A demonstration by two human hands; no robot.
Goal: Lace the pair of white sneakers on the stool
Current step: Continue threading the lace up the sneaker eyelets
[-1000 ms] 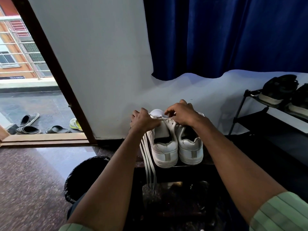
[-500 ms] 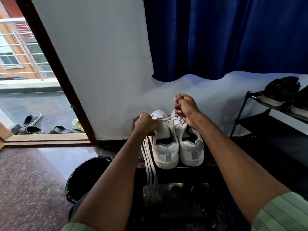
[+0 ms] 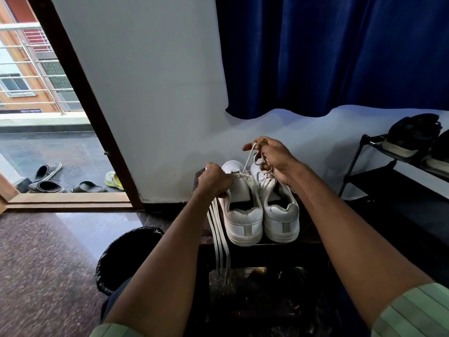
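Two white sneakers stand side by side on the dark stool (image 3: pixel 308 239), heels toward me: the left sneaker (image 3: pixel 240 215) and the right sneaker (image 3: pixel 279 215). My left hand (image 3: pixel 213 180) grips the left side of the left sneaker together with several loose white lace strands (image 3: pixel 220 242) that hang down past the stool's edge. My right hand (image 3: pixel 274 156) is raised above the toes and pinches a lace end (image 3: pixel 247 159) that runs taut up from the left sneaker's front eyelets.
A black bin (image 3: pixel 126 256) sits on the floor at my lower left. A black shoe rack (image 3: pixel 393 166) with dark shoes stands at the right. An open doorway (image 3: pixel 60 166) at the left shows sandals outside. A blue curtain (image 3: pixel 340 57) hangs behind.
My right hand has lifted from the sneakers' toes, drawing the lace end upward and taut. My left hand has stayed on the left sneaker with the hanging laces.
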